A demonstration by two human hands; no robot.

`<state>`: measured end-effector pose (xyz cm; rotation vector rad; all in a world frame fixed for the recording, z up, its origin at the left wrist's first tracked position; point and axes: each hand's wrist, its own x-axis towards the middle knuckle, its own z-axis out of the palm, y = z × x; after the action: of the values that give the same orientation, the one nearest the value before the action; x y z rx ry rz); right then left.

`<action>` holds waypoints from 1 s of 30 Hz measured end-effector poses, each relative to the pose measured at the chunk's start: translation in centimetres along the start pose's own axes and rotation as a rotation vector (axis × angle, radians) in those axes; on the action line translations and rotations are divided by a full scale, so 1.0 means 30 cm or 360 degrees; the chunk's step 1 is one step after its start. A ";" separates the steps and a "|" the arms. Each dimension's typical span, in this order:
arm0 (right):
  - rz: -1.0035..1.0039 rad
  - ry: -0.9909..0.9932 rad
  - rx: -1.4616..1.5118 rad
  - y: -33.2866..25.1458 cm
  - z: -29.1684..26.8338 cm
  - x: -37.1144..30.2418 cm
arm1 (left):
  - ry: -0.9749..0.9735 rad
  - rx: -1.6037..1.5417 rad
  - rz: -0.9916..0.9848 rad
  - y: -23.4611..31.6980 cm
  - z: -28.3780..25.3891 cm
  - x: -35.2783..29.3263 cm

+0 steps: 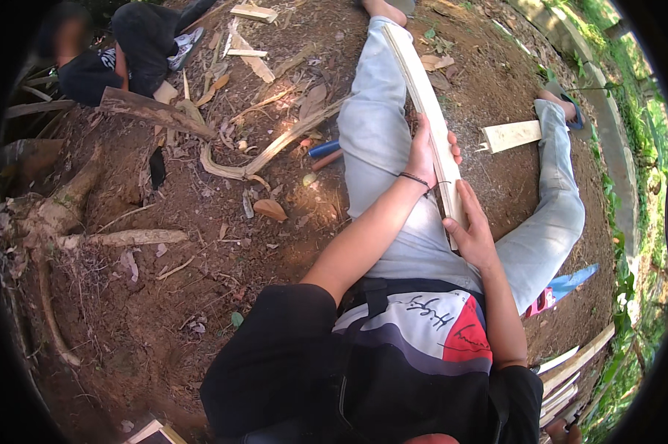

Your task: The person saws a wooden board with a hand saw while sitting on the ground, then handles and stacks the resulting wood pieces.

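A long, pale wooden strip [417, 80] lies lengthwise over my outstretched left leg, its near end close to my lap. Around its middle, my left hand [424, 157] is closed, with the palm on the left side and fingertips showing on the right edge. Nearer my body, my right hand [473, 231] holds the strip's near end between thumb and fingers. Part of that end is hidden under the hand. Beside my left thigh, a blue tube-shaped piece [324, 149] and a reddish-brown rod [327, 160] lie on the soil.
Another pale board [513, 136] rests near my right shin. Several slats [562, 396] are stacked at lower right, below a blue and pink item [567, 285]. A curved branch [275, 152] and thick roots [68, 203] lie leftward. Another person [138, 48] sits at upper left.
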<state>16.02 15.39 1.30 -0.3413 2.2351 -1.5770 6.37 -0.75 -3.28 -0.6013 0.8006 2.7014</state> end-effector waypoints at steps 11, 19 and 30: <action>0.0492 -0.0027 0.0419 -0.024 0.028 0.026 | 0.0029 -0.0203 0.0038 0.033 -0.024 0.005; 0.0553 -0.0271 0.0458 -0.039 -0.026 0.016 | -0.0314 -0.0054 -0.0056 0.088 -0.079 0.014; 0.0136 0.0288 0.0147 0.050 0.002 -0.070 | -0.0262 0.0064 -0.0202 0.074 -0.048 0.005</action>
<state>17.96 16.71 0.23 -0.0786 2.2654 -1.7185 5.91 -3.36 -3.44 -0.3998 0.7459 2.5731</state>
